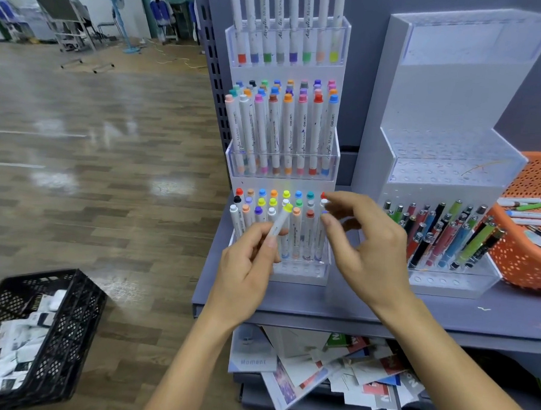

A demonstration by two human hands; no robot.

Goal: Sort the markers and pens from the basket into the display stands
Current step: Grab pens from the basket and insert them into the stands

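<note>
My left hand (247, 266) grips a white marker with a yellow cap (281, 219), tilted up to the right in front of the bottom tier of the clear marker stand (303, 274). My right hand (364, 241) hovers at that tier's right end, its thumb and forefinger close around the caps of the rightmost markers (324, 204); whether they pinch one I cannot tell. The stand's three tiers hold several white markers with coloured caps. To the right, a second clear stand (446, 170) holds several pens (443, 236) in its lowest tier. The orange basket (523, 265) at far right holds more markers and pens.
Both stands and the basket sit on a grey shelf (351, 306). Below it lie loose booklets and papers (316, 373). A black crate (47, 321) with white packets stands on the wooden floor at lower left. Chairs and a fan stand far back.
</note>
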